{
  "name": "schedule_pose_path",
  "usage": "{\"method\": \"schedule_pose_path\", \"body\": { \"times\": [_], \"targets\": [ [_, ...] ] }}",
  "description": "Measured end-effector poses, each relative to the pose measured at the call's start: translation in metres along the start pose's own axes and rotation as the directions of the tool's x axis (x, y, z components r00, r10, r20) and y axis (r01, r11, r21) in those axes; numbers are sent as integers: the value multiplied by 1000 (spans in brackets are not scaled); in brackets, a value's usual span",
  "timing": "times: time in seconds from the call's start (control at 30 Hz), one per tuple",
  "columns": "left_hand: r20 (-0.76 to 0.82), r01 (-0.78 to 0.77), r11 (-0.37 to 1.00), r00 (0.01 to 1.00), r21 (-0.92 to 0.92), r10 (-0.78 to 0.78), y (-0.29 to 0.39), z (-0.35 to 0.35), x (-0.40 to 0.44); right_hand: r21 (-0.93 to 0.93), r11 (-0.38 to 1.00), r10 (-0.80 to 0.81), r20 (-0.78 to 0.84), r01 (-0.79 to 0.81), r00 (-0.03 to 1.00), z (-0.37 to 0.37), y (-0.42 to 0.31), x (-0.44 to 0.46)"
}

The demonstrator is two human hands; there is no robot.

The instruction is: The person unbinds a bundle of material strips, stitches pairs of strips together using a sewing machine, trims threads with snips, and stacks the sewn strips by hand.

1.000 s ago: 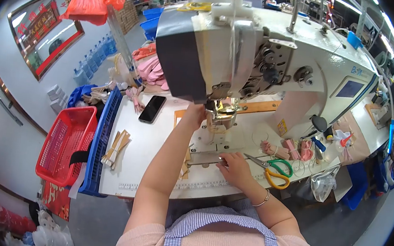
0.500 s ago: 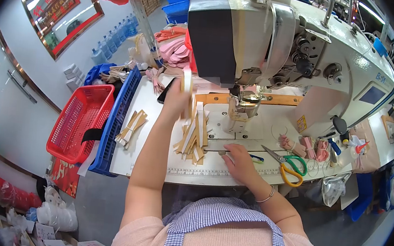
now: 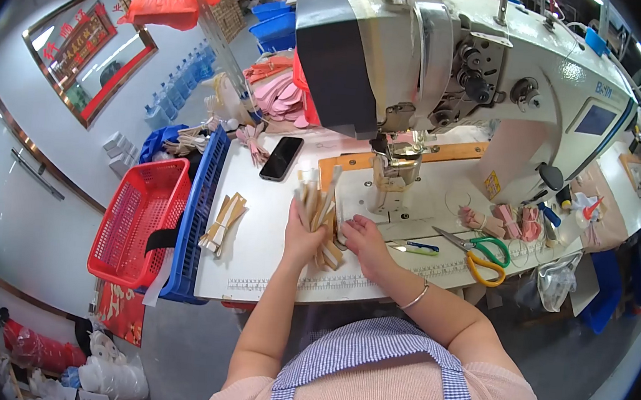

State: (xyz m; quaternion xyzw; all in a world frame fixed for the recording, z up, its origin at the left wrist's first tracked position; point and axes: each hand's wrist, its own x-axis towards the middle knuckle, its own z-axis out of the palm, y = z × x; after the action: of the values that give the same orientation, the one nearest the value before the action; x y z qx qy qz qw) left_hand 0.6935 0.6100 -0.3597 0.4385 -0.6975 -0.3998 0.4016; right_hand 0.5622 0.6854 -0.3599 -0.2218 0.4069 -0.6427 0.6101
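My left hand [image 3: 304,238] is closed around a sheaf of tan and white strips [image 3: 313,199], which stand up blurred above its fingers. More of the same strips [image 3: 328,255] lie on the table under and beside that hand. Just right of the strips is my right hand [image 3: 366,244], its fingers bent and thumb apart, with nothing visible in it. A tied bundle of similar strips [image 3: 222,224] rests farther left. Behind both hands stands the sewing machine [image 3: 530,104], its needle area [image 3: 397,161] just beyond my right hand.
A phone [image 3: 281,158] lies behind my left hand. Right of my right hand are a small cutter [image 3: 416,248], scissors [image 3: 477,254] and pink bundles [image 3: 515,220]. A blue crate [image 3: 194,211] and red basket [image 3: 137,217] border the table's left side. A ruler strip [image 3: 250,284] runs along the front edge.
My left hand has come down and toward me from near the phone, uncovering it, and now grips strips over the pile. My right hand has shifted slightly left relative to the table.
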Motion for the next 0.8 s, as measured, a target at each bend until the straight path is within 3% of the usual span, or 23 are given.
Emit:
{"method": "schedule_pose_path", "body": {
  "times": [0.03,0.07,0.13,0.17,0.2,0.23,0.27,0.3,0.33,0.4,0.43,0.47,0.53,0.57,0.67,0.7,0.73,0.8],
  "targets": [
    [8,-35,974,999,-223,37,9,-2,-6,-72,997,-43,-33,40,999,1,0,-2],
    [7,-35,973,999,-227,37,18,-2,-11,-76,996,-43,-33,41,999,6,-7,-6],
    [65,-77,877,990,-473,122,35,4,-22,-343,914,-111,304,217,946,20,-24,-13],
    [69,-33,878,995,-477,75,39,7,-24,-469,832,-143,337,298,931,25,-31,-15],
    [66,-38,876,995,-481,79,43,5,-25,-472,829,-145,339,301,929,29,-34,-16],
    [-37,-247,949,969,-195,244,47,1,-26,-371,854,-193,423,364,885,32,-38,-17],
    [-85,-412,903,902,123,423,48,-1,-26,-262,870,-247,498,416,831,34,-40,-16],
    [-32,-318,945,948,-76,317,41,0,-27,-239,919,-172,470,313,866,34,-40,-16],
    [-32,-323,943,946,-80,321,36,1,-30,-242,917,-176,469,317,866,32,-39,-17],
    [54,-122,934,987,-334,149,25,4,-35,-425,755,-257,510,499,821,26,-33,-19],
    [63,-71,945,993,-318,96,27,4,-36,-447,762,-218,504,468,836,30,-37,-26],
    [64,-66,945,994,-321,92,29,3,-39,-450,763,-214,501,464,838,29,-35,-25],
    [35,-70,927,995,-369,89,37,3,-46,-493,558,-321,614,668,721,26,-33,-23],
    [22,-54,884,997,-464,72,34,5,-47,-419,681,-268,621,601,737,28,-35,-26],
    [46,-100,875,989,-474,138,29,2,-46,-466,580,-319,625,668,713,24,-33,-14],
    [-55,-153,883,988,-444,144,30,6,-48,-442,585,-347,622,680,702,21,-27,-7],
    [-42,-155,877,987,-455,152,24,6,-45,-453,575,-355,612,681,707,23,-25,-7],
    [155,270,619,960,-737,-233,-5,8,-41,-535,261,-327,734,804,595,24,-22,-12]
  ]
}}
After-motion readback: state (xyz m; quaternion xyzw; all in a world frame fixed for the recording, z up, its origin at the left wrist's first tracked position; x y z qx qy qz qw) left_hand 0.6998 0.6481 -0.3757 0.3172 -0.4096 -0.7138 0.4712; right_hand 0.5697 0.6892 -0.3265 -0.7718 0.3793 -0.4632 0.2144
